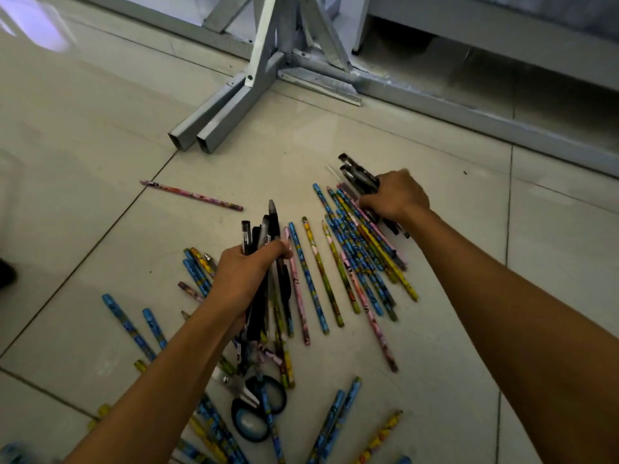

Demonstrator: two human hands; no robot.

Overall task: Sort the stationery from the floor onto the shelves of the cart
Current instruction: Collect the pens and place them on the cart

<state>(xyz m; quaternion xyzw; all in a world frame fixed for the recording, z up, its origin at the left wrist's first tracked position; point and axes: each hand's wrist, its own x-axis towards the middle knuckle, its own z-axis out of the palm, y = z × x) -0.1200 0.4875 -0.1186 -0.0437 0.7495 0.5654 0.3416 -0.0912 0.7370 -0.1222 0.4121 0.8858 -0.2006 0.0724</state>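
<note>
A: Right, far left first: a lone pink pencil (191, 195) lies by itself on the tiled floor (83, 135), well apart from the rest

B: And below it you've got blue pencils (129, 326) scattered near your left forearm, with the black-handled scissors (258, 408) lying among more pencils just under that arm

A: Now your left hand (249, 274): fingers curled tight round a bundle of black pens (264, 236), caps sticking up past your knuckles, the lower ends trailing down over the pencils beneath

B: Moving across, a fan of patterned pencils (321, 272) lies flat on the floor between your two hands, blue, yellow and pink, roughly side by side

A: Then the thicker heap of pencils (365, 249) crowding up against your right hand

B: Your right hand (397, 195) is down over that heap, fingers wrapped round a second clutch of dark pens (356, 174), tips pointing up and to the left

A: Behind it all, the grey metal frame (268, 61) stands on the floor, two square tube feet (201, 132) pointing toward you; I can't tell whether that's the cart
</note>
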